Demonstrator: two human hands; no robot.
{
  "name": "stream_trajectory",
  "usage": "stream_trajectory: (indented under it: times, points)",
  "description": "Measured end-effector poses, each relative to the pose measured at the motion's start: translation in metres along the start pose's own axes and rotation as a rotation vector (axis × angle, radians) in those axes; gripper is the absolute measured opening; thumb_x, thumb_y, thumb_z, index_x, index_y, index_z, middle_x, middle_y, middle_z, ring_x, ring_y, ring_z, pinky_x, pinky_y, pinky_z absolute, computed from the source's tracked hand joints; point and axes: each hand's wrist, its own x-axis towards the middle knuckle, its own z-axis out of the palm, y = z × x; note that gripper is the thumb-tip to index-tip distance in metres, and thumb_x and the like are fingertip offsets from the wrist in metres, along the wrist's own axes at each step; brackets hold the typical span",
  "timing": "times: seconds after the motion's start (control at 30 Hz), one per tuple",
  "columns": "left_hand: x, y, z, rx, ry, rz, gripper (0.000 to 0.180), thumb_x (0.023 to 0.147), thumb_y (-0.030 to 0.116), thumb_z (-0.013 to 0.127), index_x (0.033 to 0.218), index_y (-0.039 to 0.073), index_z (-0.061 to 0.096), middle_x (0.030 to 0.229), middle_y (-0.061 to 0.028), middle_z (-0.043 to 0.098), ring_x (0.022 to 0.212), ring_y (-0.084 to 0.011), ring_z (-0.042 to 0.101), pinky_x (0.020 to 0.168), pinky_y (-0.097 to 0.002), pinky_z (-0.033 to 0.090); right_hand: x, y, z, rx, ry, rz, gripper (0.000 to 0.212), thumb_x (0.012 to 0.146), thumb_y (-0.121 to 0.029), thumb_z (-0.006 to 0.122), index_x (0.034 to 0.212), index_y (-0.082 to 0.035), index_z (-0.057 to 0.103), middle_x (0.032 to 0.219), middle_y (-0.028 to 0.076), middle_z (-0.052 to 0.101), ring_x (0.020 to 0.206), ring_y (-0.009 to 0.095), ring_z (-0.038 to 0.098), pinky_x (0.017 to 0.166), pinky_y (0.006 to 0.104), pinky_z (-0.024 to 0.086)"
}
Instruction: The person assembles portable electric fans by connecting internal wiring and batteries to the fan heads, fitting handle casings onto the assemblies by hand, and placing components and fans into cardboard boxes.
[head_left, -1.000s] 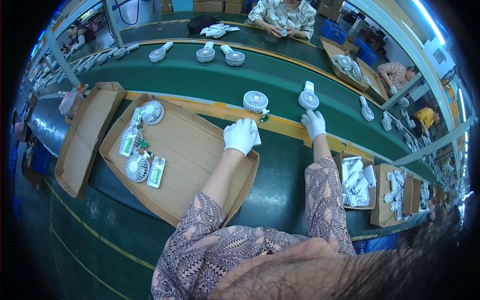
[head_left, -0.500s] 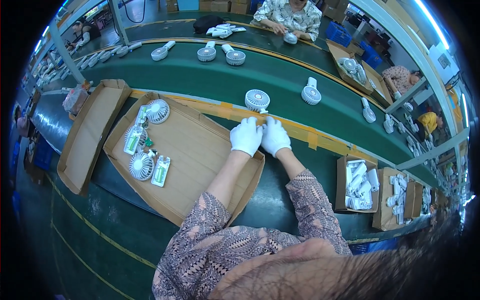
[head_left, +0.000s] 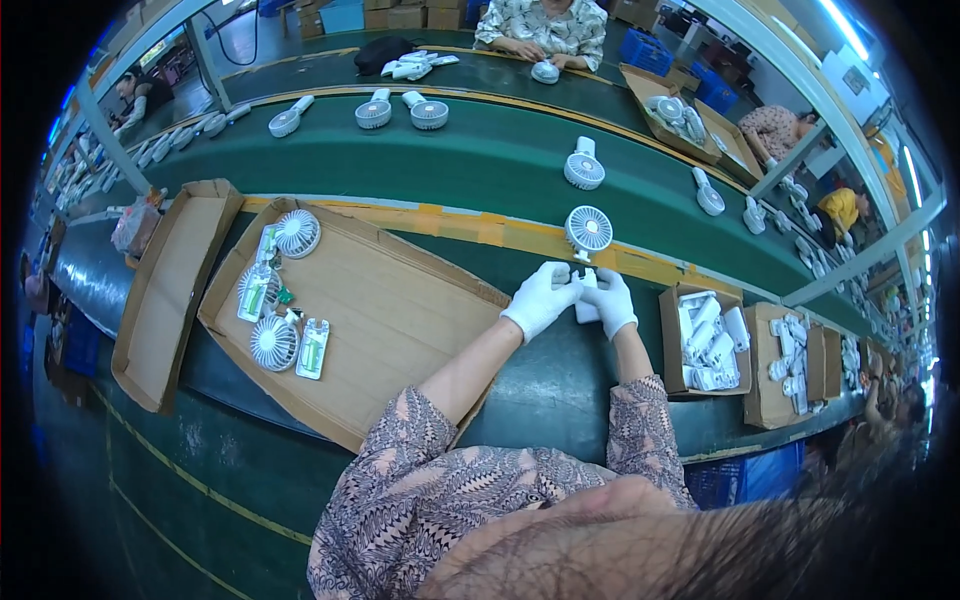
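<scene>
- Your left hand (head_left: 541,302) and right hand (head_left: 611,302) meet at one white handle (head_left: 587,313); gloved fingers look clamped on it from both sides.
- Fan head (head_left: 588,231) sits just past your fingertips, at the belt's taped edge (head_left: 480,228). Looks like a two-sided grip for steadiness, head pointing away so the neck end stays reachable.
- Cardboard tray (head_left: 400,300) on your left: three fan heads, open handle pieces (head_left: 312,349) beside them, grouped at the far-left end, probably to keep parts together.
- Small box (head_left: 672,350) on your right, loose white parts (head_left: 712,345) heaped inside, presumably for easy reach.
- Finished-looking fans (head_left: 584,164) lie spaced along the green belt (head_left: 480,150).
- Hidden: most of the handle, under your gloves; can't tell whether head and handle are fully joined.
- One tray fan head is partly covered by a handle piece.
- Dark hair blocks the lower right; rim is blurry.
</scene>
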Motion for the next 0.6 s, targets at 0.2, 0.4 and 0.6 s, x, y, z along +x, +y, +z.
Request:
stream_trajectory:
  times: [0.2,0.4,0.6]
  points:
    - [-0.009,0.000,0.023,-0.488,-0.071,-0.222,0.032,0.081,0.023,0.062,0.105,0.003,0.052,0.094,-0.0069,0.059,0.080,-0.0134,0.058,0.065,-0.0290,0.049,-0.038,-0.017,0.015,0.541,-0.088,-0.003,0.043,0.079,-0.008,0.062,0.117,0.007,0.048,0.102,0.013,0.060,0.080,0.015,0.060,0.065,0.0256,0.049]
    - [-0.008,-0.013,0.010,-0.488,-0.158,-0.366,0.022,0.079,0.011,0.059,0.100,0.007,0.053,0.080,-0.0029,0.058,0.061,-0.0106,0.055,0.047,-0.0246,0.047,-0.059,-0.017,0.007,0.362,-0.039,0.129,0.019,0.085,-0.019,0.056,0.094,-0.002,0.060,0.067,0.001,0.058,0.049,0.006,0.048,0.039,0.0186,0.034]
    - [-0.014,0.009,0.012,-0.569,-0.141,-0.187,0.034,0.078,0.002,0.053,0.112,0.001,0.048,0.091,-0.0069,0.057,0.062,-0.0112,0.056,0.054,-0.0240,0.049,-0.062,-0.004,0.009,0.918,-0.350,0.265,0.059,0.089,-0.054,0.041,0.122,-0.005,0.045,0.102,0.007,0.058,0.079,0.015,0.056,0.057,0.0243,0.042]
